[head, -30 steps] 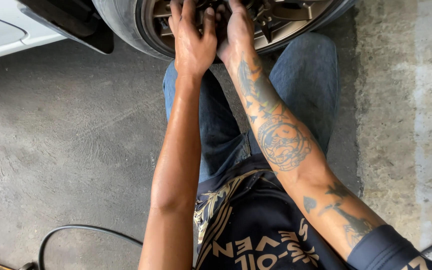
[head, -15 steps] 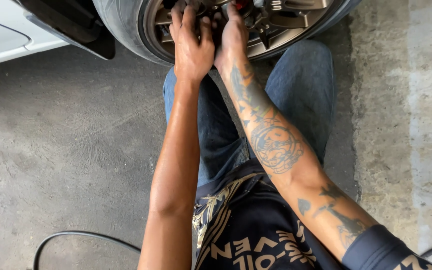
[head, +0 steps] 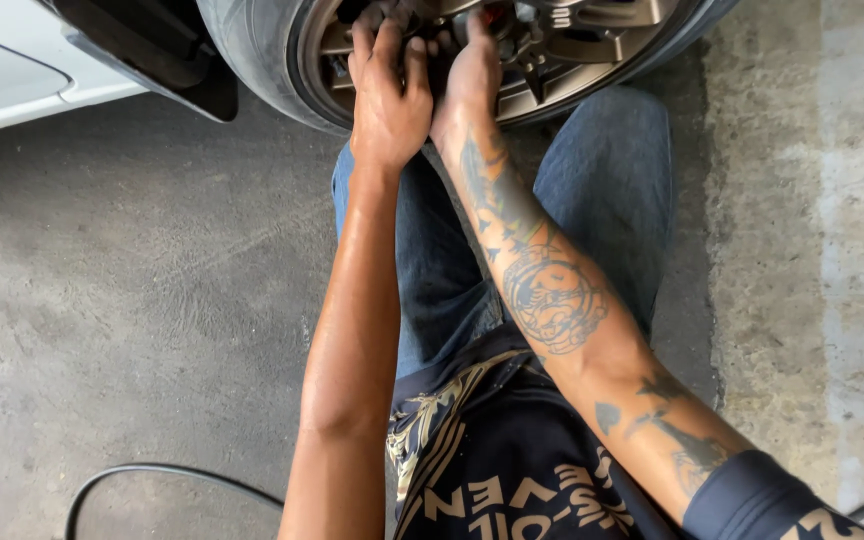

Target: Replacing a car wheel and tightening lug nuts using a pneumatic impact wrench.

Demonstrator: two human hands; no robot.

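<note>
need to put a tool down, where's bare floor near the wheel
Bare concrete floor lies between the black hose, white car body and left arm. A strip runs beside the right knee. It is crowded where left hand and right hand meet the wheel.

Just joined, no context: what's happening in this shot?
A person in blue jeans sits on the grey concrete floor facing a white car's bronze-spoked alloy wheel. Both bare hands reach into the spokes near the hub: the left hand lies over a spoke, the right hand is pushed in beside it. What the fingers hold is hidden. A black hose lies on the floor.
</note>
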